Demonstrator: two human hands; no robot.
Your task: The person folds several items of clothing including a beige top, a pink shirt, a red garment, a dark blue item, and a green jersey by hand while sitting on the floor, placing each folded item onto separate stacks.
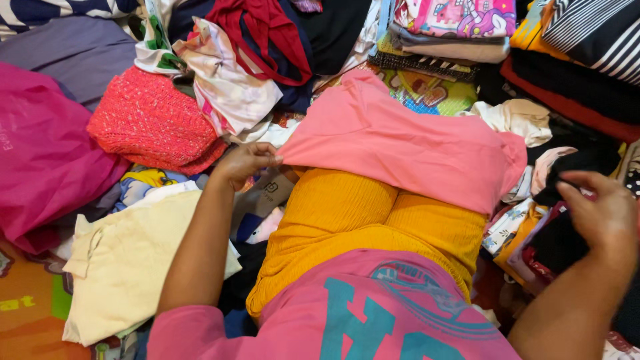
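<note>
1. The person's left hand (245,162) pinches the near-left edge of a folded salmon-pink garment (407,143), thumb and fingers pressed together on the cloth
2. That pink garment lies in the middle of the heap, spread flat and slightly tilted, its lower edge overlapping a ribbed mustard-yellow garment (363,227) directly beneath it
3. The right hand (603,217) is over at the right edge, fingers curled round dark cloth (567,193) in a mixed pile; it looks like a pinch on a black piece, though the fabric folds hide the fingertips, so I can't be sure of the grip
4. The two hands are well apart, with the pink and yellow garments between them
5. Nearest the camera is the person's own pink shirt (347,313) with teal lettering and a round print
6. Left of the left forearm lies a pale cream garment (127,267), flat on the pile
7. Behind that hand sits a coral-red knitted piece (150,120), bunched up, and just beside it a crumpled floral white top (230,83)
8. A large magenta bag or cloth (43,153) fills the far left
9. At the top right, folded clothes are stacked: a cartoon-print piece (457,17) and a black-and-white striped one (597,33)
</note>
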